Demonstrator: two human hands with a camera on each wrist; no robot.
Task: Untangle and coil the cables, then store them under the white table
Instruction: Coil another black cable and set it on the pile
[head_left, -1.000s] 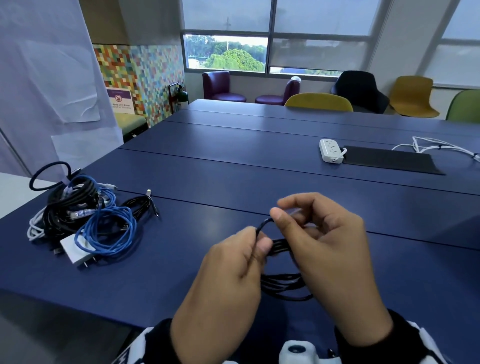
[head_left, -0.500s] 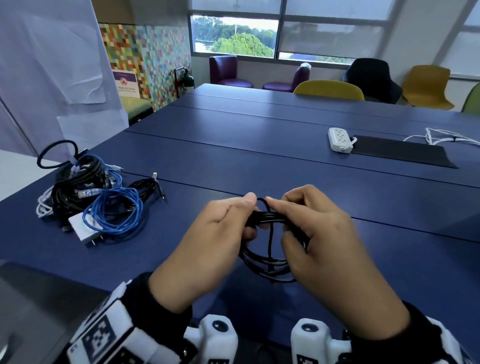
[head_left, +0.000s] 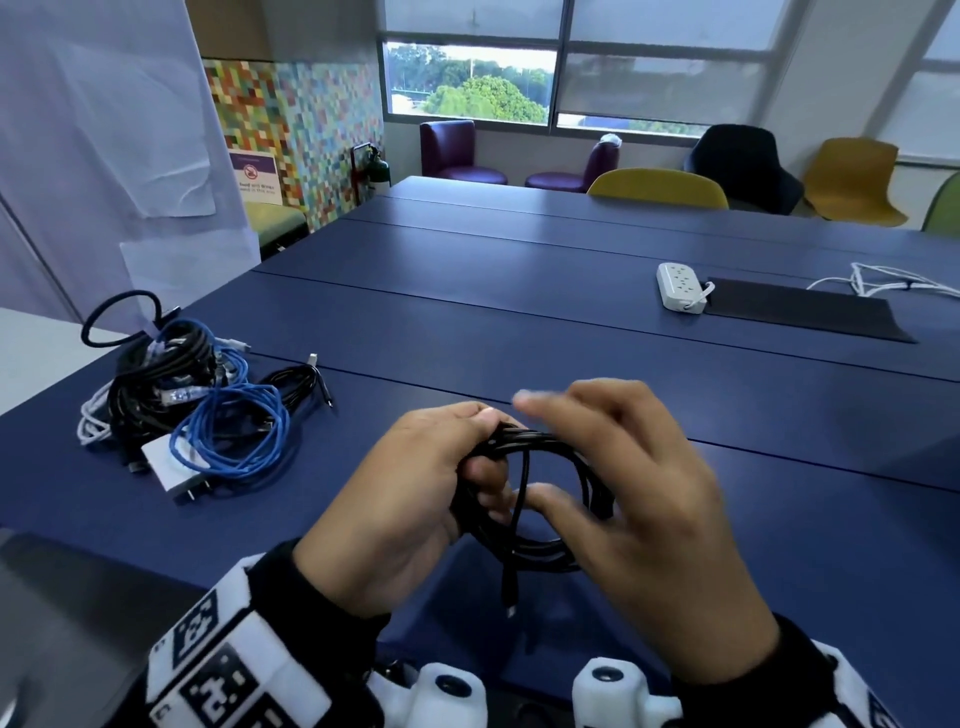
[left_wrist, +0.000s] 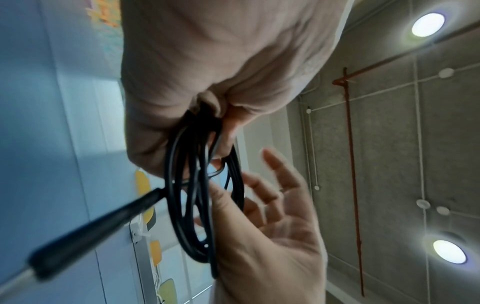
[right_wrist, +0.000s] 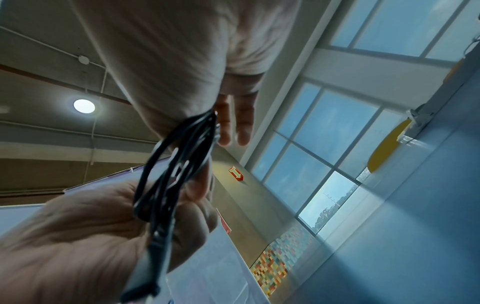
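Blue table, meeting room, windows and chairs on far side.
Left hand grips the coiled black cable above the table's near edge; right hand beside it, fingers spread loose, blurred; tangled cable pile near left edge; power strip far right; broad bare surface between.

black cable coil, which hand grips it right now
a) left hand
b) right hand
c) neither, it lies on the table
a: the left hand has its fingers curled round the black cable coil, while the right hand is spread open beside it.
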